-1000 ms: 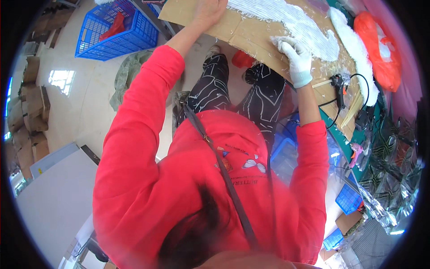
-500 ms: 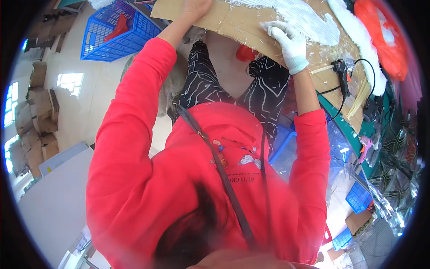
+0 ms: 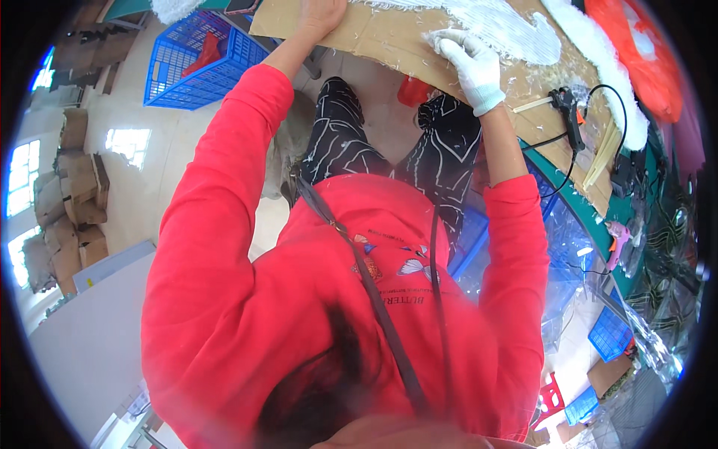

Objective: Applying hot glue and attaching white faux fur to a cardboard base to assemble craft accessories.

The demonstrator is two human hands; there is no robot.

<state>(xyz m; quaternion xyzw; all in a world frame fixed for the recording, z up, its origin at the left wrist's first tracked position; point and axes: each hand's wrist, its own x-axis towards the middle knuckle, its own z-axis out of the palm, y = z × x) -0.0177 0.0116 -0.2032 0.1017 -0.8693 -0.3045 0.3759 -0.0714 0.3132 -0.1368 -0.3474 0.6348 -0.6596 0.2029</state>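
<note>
My right hand (image 3: 473, 69), in a white glove, hovers at the near edge of a brown cardboard sheet (image 3: 374, 34). Its thumb and fingers are pinched together, with a wispy tuft of white fluff (image 3: 432, 36) at the tips. Bare, my left hand (image 3: 323, 13) rests at the cardboard's left part; its fingers run out of view at the top edge. Beyond the right hand lies a white ribbed, fringed piece of fabric (image 3: 516, 30). Loose white fibres are scattered over the cardboard.
A black glue gun (image 3: 570, 120) with a cable lies right of my right hand, beside pale sticks (image 3: 600, 159). Further right are a white fluffy strip (image 3: 598, 60), a red plastic bag (image 3: 636, 52) and a pink glue gun (image 3: 618, 243). A blue crate (image 3: 202, 63) stands at left.
My right hand has shifted slightly left and up, with the white wisps still at its fingertips. My left hand stays at the cardboard. The whole view has shifted a little.
</note>
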